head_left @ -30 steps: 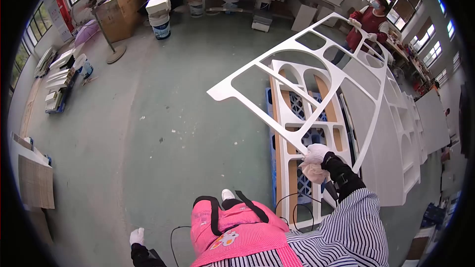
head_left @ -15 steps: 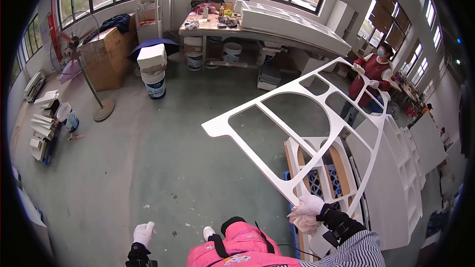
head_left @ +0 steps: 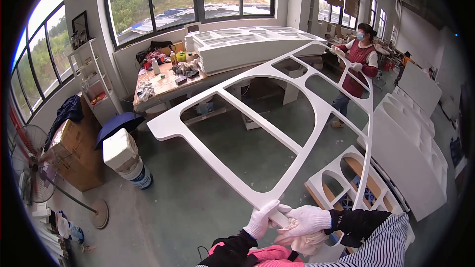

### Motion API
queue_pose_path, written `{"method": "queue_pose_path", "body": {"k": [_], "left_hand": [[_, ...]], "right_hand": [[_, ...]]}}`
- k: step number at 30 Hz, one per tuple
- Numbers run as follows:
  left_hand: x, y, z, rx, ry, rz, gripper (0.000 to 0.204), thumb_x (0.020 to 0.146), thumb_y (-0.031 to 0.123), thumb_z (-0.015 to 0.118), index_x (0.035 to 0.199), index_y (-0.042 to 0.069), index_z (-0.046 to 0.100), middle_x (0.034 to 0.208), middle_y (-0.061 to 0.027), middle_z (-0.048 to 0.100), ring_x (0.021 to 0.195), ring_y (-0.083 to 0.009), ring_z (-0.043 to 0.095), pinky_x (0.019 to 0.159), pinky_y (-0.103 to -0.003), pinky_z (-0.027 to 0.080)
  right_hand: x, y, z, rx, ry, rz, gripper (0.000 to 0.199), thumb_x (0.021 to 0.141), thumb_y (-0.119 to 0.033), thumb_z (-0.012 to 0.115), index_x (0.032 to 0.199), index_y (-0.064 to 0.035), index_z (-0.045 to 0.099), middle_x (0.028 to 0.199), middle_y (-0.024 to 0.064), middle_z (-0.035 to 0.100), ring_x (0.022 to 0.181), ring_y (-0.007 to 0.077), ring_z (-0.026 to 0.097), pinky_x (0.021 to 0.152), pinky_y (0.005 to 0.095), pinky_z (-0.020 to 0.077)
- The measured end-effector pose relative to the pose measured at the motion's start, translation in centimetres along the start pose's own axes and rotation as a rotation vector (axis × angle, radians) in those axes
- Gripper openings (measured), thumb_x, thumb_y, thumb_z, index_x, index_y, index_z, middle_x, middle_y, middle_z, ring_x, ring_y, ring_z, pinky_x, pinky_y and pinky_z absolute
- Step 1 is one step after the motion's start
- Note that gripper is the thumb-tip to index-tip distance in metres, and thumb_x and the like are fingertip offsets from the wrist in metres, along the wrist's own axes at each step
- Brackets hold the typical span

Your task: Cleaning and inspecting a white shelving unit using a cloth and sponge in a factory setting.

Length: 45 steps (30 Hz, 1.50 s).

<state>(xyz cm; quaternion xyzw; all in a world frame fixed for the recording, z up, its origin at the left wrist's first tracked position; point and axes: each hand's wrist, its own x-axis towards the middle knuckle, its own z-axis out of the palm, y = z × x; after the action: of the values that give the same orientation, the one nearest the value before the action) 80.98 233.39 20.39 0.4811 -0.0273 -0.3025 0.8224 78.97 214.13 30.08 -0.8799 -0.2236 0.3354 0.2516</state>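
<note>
A large white frame panel (head_left: 221,160) with curved cut-outs stretches out in front of me, held up off the floor. My left hand (head_left: 266,218), in a white glove, is closed around its near corner. Just beside it, my right hand (head_left: 308,220), gloved too, grips the same corner, with a bunched pale pink cloth (head_left: 304,242) pressed in it. Part of both hands' fingers is hidden behind the panel. At the far end a masked co-worker (head_left: 357,69) in a red apron has both gloved hands on the panel.
More white panels (head_left: 340,178) stand low at my right, near a leaning white stack (head_left: 410,153). Behind, a workbench (head_left: 170,86) bears stacked white frames (head_left: 247,52). To the left are a bucket (head_left: 141,175) with a white block, a cardboard box (head_left: 76,153) and a standing fan (head_left: 34,160).
My left hand has come from hanging free at the lower left to the panel's near corner. The view has turned, and the panel now sits further left and higher in it.
</note>
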Motion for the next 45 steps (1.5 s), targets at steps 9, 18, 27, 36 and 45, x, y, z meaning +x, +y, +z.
{"method": "queue_pose_path", "body": {"k": [9, 18, 27, 36, 45], "left_hand": [[20.3, 30.8, -21.7, 0.082, 0.026, 0.387, 0.023, 0.092, 0.030, 0.066, 0.091, 0.007, 0.061, 0.067, -0.0033, 0.061, 0.043, -0.0076, 0.041, 0.039, -0.024, 0.027], [42.9, 56.8, -39.4, -0.166, 0.136, 0.624, 0.011, 0.096, 0.020, 0.067, 0.099, 0.011, 0.061, 0.080, 0.0014, 0.060, 0.072, -0.0067, 0.059, 0.059, -0.021, 0.047], [64.3, 71.7, -53.8, -0.283, 0.020, 0.448, 0.008, 0.097, 0.015, 0.066, 0.099, 0.009, 0.061, 0.077, -0.0019, 0.065, 0.062, -0.0115, 0.063, 0.056, -0.022, 0.054], [83.3, 82.3, -64.3, 0.008, 0.131, 0.258, 0.007, 0.095, 0.015, 0.064, 0.100, 0.010, 0.063, 0.081, -0.0008, 0.068, 0.059, -0.0101, 0.061, 0.049, -0.025, 0.052], [96.2, 89.4, -71.1, 0.657, 0.317, 0.202, 0.043, 0.086, 0.047, 0.067, 0.092, 0.004, 0.068, 0.066, -0.0066, 0.063, 0.047, -0.0162, 0.061, 0.043, -0.029, 0.050]], "right_hand": [[15.4, -9.7, -23.7, 0.261, 0.783, 0.014, 0.021, 0.078, -0.013, 0.074, 0.097, -0.0032, 0.073, 0.091, 0.0109, 0.071, 0.086, 0.0235, 0.073, 0.074, 0.0333, 0.0570], [32.3, 2.0, -24.5, 0.855, 0.919, 0.095, 0.061, 0.095, -0.045, 0.067, 0.128, 0.0060, 0.059, 0.108, 0.0084, 0.068, 0.099, 0.0141, 0.064, 0.090, 0.0276, 0.0504], [67.9, -2.3, -43.5, 1.324, 0.906, -0.571, 0.079, 0.100, -0.053, 0.054, 0.147, 0.0089, 0.040, 0.121, 0.0164, 0.065, 0.108, 0.0196, 0.064, 0.098, 0.0340, 0.0499], [81.0, -1.5, -65.0, 1.439, 0.838, -0.406, 0.035, 0.104, -0.026, 0.055, 0.102, 0.0065, 0.067, 0.092, 0.0067, 0.068, 0.081, 0.0096, 0.063, 0.074, 0.0253, 0.0511], [92.7, 5.0, -76.4, 1.270, 0.792, -0.072, 0.039, 0.102, -0.032, 0.058, 0.094, 0.0033, 0.071, 0.084, 0.0040, 0.070, 0.078, 0.0101, 0.063, 0.071, 0.0256, 0.0497]]}}
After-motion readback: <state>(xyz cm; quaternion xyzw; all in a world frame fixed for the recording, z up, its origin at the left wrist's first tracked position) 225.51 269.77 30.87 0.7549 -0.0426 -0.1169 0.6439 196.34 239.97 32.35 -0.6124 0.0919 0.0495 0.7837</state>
